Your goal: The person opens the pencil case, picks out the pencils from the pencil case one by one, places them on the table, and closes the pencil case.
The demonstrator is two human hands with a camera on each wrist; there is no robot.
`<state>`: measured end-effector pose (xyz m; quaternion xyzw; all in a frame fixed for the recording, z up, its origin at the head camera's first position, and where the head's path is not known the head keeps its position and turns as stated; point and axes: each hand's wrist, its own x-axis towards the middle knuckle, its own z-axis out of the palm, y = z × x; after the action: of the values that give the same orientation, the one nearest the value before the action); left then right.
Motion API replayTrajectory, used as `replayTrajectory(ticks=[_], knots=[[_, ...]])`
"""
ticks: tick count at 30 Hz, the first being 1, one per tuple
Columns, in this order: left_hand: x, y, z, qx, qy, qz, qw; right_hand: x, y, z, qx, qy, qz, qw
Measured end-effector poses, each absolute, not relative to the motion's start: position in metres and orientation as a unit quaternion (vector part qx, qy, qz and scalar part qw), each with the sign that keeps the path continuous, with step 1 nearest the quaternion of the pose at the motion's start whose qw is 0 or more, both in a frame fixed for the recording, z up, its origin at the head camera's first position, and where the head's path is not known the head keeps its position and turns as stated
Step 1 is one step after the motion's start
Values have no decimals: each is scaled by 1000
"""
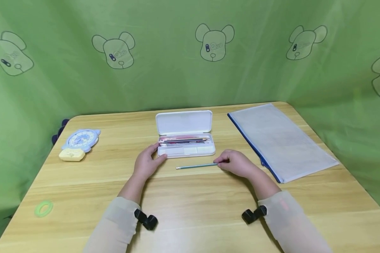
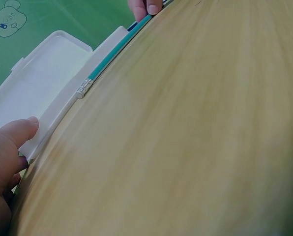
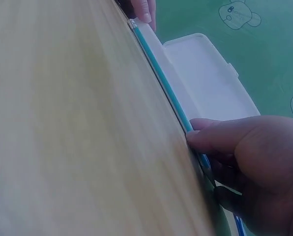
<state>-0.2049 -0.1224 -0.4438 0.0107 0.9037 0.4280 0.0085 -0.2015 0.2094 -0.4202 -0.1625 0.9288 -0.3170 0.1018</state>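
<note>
A white pencil case lies with its lid raised, holding several pencils in its back compartment. My left hand grips the case's left front corner, thumb at the front edge and fingers along the left side. Just in front of the case is a teal pencil, its eraser end pointing left. Thumb and fingers of my right hand pinch the pencil's right end, hiding the tip. The right wrist view shows the pencil low along the tabletop, close beside the case.
At the left are a light blue clock-shaped item, a pale yellow block and a green ring. A translucent zip folder with a blue edge lies at the right. Green curtain hangs behind the wooden table.
</note>
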Motion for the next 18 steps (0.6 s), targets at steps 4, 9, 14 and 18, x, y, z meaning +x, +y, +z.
replayTrajectory(ticks=[4,9,14,18], knots=[[-205,-122,-444,10,904,427,10,-201,211,-420,-162,926,-327,101],[-205,-122,-443,7,903,430,9,-206,208,-413,-158,923,-343,78],[-205,-122,-443,6,901,434,11,-223,196,-401,-145,927,-342,54],[-205,-123,-443,7,899,437,13,-241,183,-395,-134,933,-330,48]])
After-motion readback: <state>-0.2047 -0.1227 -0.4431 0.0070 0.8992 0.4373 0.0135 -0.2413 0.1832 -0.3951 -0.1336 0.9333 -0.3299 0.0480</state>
